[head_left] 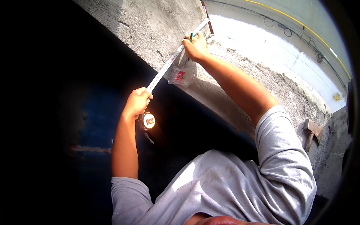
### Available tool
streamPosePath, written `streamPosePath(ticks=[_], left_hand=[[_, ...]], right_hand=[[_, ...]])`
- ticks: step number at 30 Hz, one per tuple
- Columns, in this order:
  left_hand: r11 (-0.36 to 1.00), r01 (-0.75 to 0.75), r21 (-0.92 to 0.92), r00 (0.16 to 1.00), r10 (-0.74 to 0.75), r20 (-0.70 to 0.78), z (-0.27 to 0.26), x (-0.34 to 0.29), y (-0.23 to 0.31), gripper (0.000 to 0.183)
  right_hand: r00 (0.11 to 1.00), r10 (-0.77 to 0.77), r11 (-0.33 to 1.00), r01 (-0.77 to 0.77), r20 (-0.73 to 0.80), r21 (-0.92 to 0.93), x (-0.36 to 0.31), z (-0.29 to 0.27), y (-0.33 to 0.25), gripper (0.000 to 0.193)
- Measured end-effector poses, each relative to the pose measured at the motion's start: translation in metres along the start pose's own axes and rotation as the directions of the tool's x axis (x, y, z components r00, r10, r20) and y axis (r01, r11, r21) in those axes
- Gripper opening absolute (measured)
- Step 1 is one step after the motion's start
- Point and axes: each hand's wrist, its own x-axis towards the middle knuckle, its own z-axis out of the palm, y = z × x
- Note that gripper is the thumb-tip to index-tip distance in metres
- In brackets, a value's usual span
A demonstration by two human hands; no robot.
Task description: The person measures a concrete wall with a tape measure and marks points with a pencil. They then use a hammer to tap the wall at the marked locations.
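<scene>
A white tape measure blade (pixel 163 71) runs diagonally from lower left to upper right along the rough concrete. My left hand (pixel 137 102) is closed around its lower end. Just below that hand hangs the tape measure case (pixel 147 121), dark with a round, brightly lit face and a strap. Farther up, my right hand (pixel 196 48) is closed with a green pen (pixel 191 37) between its fingers, against the blade. The blade's far end reaches a thin dark reddish upright strip (pixel 209 25) at the corner of the wall.
A clear plastic bag with something red inside (pixel 181 77) lies on the concrete ledge (pixel 221 101) below my right hand. A hatchet (pixel 313 132) rests at the right end. Cables and a yellow pipe (pixel 288 16) run along the pale wall beyond. Deep shadow covers the left.
</scene>
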Motion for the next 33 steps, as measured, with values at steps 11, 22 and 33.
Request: streamPosePath(ticks=[11, 22, 33], left_hand=[[0.922, -0.166, 0.350, 0.957, 0.236, -0.168, 0.022, 0.049, 0.027, 0.027], [0.851, -0.184, 0.491, 0.857, 0.384, -0.344, 0.038, 0.076, 0.030, 0.032], [0.849, -0.229, 0.477, 0.848, 0.415, -0.331, 0.051, 0.066, 0.016, 0.027]], right_hand=[[0.881, 0.348, 0.687, -0.472, 0.321, 0.552, -0.013, -0.030, -0.022, 0.044], [0.978, 0.182, 0.853, -0.207, 0.099, 0.478, 0.007, -0.038, 0.010, 0.051], [0.950, 0.279, 0.831, -0.311, 0.139, 0.460, 0.018, -0.037, 0.015, 0.029]])
